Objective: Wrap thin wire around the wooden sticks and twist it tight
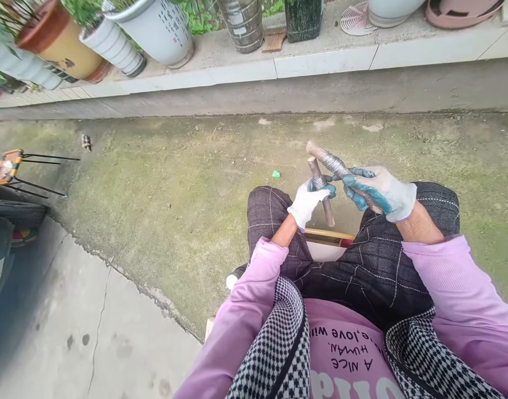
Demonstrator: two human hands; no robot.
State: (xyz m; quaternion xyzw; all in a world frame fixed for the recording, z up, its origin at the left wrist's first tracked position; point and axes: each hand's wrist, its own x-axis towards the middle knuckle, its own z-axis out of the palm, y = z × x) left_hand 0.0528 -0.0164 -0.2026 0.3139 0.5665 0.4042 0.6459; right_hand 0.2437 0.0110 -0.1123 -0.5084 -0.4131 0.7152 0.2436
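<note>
One stick (315,169), left hand (310,200); another stick (321,154), right hand (381,189): we are gripping both, ideally steadying their wire coils (335,164).

Open-air yard, apparently domestic. Potted plants (154,33) line a raised ledge (210,52) faced with pale tiles (320,64). The ground (187,177) is weathered and rough, with a greenish tinge, bordered at lower left by a paler, cracked slab (141,338). A woven-topped seat (6,167) with thin dark legs occupies the left edge.
</note>
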